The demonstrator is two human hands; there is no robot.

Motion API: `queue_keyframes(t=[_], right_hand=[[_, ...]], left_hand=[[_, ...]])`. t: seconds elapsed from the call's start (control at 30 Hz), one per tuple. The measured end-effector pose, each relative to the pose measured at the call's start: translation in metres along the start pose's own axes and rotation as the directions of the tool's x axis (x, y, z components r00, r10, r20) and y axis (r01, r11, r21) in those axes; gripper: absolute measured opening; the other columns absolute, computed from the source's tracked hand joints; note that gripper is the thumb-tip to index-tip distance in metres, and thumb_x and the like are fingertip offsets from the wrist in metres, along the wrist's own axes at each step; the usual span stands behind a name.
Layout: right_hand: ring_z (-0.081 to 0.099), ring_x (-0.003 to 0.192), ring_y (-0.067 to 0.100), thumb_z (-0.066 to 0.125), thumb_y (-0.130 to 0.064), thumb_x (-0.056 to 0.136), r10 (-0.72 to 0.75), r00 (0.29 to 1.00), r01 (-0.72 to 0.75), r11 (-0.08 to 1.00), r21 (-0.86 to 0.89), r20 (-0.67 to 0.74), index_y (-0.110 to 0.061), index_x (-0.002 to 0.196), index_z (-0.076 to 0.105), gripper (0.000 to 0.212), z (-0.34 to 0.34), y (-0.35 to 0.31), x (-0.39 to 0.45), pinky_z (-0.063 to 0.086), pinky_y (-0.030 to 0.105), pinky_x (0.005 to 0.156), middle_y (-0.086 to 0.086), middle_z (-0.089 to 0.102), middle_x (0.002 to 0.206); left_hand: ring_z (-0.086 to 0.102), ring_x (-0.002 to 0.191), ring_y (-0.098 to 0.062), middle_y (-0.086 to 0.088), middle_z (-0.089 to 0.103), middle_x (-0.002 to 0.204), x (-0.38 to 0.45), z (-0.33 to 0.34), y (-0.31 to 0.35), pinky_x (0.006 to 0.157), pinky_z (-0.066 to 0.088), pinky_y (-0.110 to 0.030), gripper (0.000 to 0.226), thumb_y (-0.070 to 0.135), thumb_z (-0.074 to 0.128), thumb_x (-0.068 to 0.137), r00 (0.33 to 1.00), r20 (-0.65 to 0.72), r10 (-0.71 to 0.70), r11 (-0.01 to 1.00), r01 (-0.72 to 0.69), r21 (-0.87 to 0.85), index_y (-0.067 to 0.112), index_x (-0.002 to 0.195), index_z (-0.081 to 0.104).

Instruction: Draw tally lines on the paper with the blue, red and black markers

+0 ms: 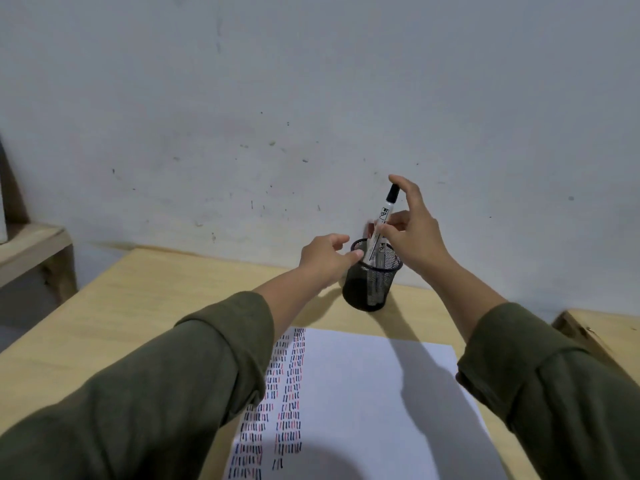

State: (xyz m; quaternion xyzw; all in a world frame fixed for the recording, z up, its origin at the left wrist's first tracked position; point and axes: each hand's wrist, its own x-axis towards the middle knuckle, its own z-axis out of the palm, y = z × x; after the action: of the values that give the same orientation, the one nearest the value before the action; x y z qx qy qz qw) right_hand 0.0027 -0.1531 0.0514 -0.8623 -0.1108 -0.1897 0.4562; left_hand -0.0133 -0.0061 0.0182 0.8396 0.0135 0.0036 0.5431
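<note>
A white sheet of paper (363,403) lies on the wooden table, its left part filled with columns of short blue, red and black tally lines (289,393). Behind it stands a black mesh pen cup (367,285) holding markers. My right hand (414,230) grips a black-capped marker (388,209) that stands upright, its lower end inside the cup. Another marker with a reddish end (370,230) shows just behind it. My left hand (325,256) rests against the cup's left rim, fingers touching it.
The wooden table (138,306) ends at a pale wall right behind the cup. A wooden shelf (31,251) stands at the left. Another wooden piece (602,330) sits at the right edge.
</note>
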Motion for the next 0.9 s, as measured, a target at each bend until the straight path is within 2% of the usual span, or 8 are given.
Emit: queue_keyframes(t=[0.07, 0.13, 0.3, 0.47, 0.53, 0.6, 0.73, 0.9], right_hand=[[0.064, 0.077, 0.014, 0.062, -0.004, 0.083, -0.005, 1.000, 0.005, 1.000, -0.018, 0.009, -0.044, 0.134, 0.034, 0.070, 0.005, 0.006, 0.001, 0.041, 0.008, 0.060, 0.004, 0.068, 0.080], [0.064, 0.081, 0.018, 0.061, -0.004, 0.082, -0.005, 1.000, 0.006, 1.000, -0.016, 0.028, -0.045, 0.134, 0.035, 0.071, 0.009, 0.010, -0.001, 0.041, 0.011, 0.063, 0.007, 0.070, 0.082], [0.065, 0.087, 0.021, 0.063, -0.008, 0.083, -0.009, 0.995, 0.018, 0.995, -0.099, 0.094, -0.045, 0.135, 0.035, 0.070, 0.019, 0.017, -0.005, 0.039, 0.006, 0.063, 0.011, 0.073, 0.085], [0.063, 0.079, 0.021, 0.068, -0.004, 0.078, 0.002, 0.987, 0.023, 0.989, -0.148, 0.163, -0.033, 0.130, 0.050, 0.063, 0.026, 0.035, 0.000, 0.047, 0.020, 0.074, 0.008, 0.066, 0.085], [0.060, 0.077, 0.018, 0.069, -0.003, 0.078, 0.005, 0.986, 0.020, 0.989, -0.146, 0.169, -0.029, 0.128, 0.054, 0.059, 0.026, 0.036, 0.001, 0.046, 0.016, 0.073, 0.005, 0.064, 0.083], [0.060, 0.078, 0.016, 0.069, -0.004, 0.079, 0.013, 0.987, 0.011, 0.989, -0.147, 0.162, -0.029, 0.131, 0.053, 0.060, 0.025, 0.037, 0.004, 0.043, 0.012, 0.071, 0.003, 0.064, 0.084], [0.059, 0.082, 0.015, 0.068, -0.005, 0.080, 0.026, 0.986, 0.001, 0.986, -0.165, 0.165, -0.031, 0.138, 0.046, 0.067, 0.029, 0.038, 0.006, 0.042, 0.018, 0.082, 0.005, 0.066, 0.089], [0.061, 0.082, 0.017, 0.066, -0.008, 0.082, 0.033, 0.990, -0.014, 0.991, -0.134, 0.139, -0.029, 0.142, 0.038, 0.069, 0.028, 0.033, 0.000, 0.045, 0.021, 0.082, 0.004, 0.064, 0.084]], left_hand=[[0.055, 0.122, -0.019, -0.003, 0.060, 0.133, 0.002, 0.003, -0.003, 0.104, 0.045, -0.036, 0.055, 0.036, 0.068, 0.081, 1.000, 0.000, 0.015, 0.999, -0.015, 0.044, 0.019, 0.132, 0.055], [0.055, 0.122, -0.017, -0.002, 0.060, 0.132, 0.002, 0.004, -0.006, 0.105, 0.041, -0.030, 0.053, 0.034, 0.067, 0.082, 1.000, 0.002, 0.022, 0.997, -0.023, 0.073, 0.019, 0.131, 0.055], [0.057, 0.120, -0.016, -0.001, 0.063, 0.130, -0.001, 0.003, -0.012, 0.102, 0.040, -0.026, 0.051, 0.029, 0.067, 0.083, 1.000, -0.008, 0.022, 0.998, -0.021, 0.053, 0.018, 0.131, 0.055], [0.060, 0.117, -0.014, -0.002, 0.065, 0.126, 0.009, 0.013, -0.016, 0.102, 0.042, -0.025, 0.050, 0.025, 0.070, 0.081, 1.000, 0.008, 0.008, 1.000, -0.008, -0.018, 0.019, 0.129, 0.056], [0.060, 0.116, -0.014, -0.002, 0.066, 0.125, 0.010, 0.014, -0.016, 0.103, 0.043, -0.027, 0.048, 0.024, 0.070, 0.081, 1.000, 0.008, 0.010, 0.999, -0.009, -0.044, 0.019, 0.128, 0.057], [0.060, 0.117, -0.014, -0.002, 0.066, 0.125, 0.010, 0.014, -0.016, 0.105, 0.043, -0.029, 0.047, 0.023, 0.070, 0.081, 1.000, 0.008, 0.010, 0.999, -0.009, -0.053, 0.019, 0.126, 0.057], [0.061, 0.116, -0.015, -0.003, 0.066, 0.126, 0.012, 0.015, -0.017, 0.105, 0.042, -0.030, 0.048, 0.023, 0.070, 0.081, 1.000, 0.008, 0.011, 0.998, -0.010, -0.066, 0.019, 0.127, 0.057], [0.061, 0.115, -0.013, -0.001, 0.067, 0.124, 0.008, 0.016, -0.017, 0.091, 0.038, -0.017, 0.048, 0.026, 0.067, 0.083, 1.000, 0.007, 0.016, 0.999, -0.015, -0.048, 0.021, 0.129, 0.055]])
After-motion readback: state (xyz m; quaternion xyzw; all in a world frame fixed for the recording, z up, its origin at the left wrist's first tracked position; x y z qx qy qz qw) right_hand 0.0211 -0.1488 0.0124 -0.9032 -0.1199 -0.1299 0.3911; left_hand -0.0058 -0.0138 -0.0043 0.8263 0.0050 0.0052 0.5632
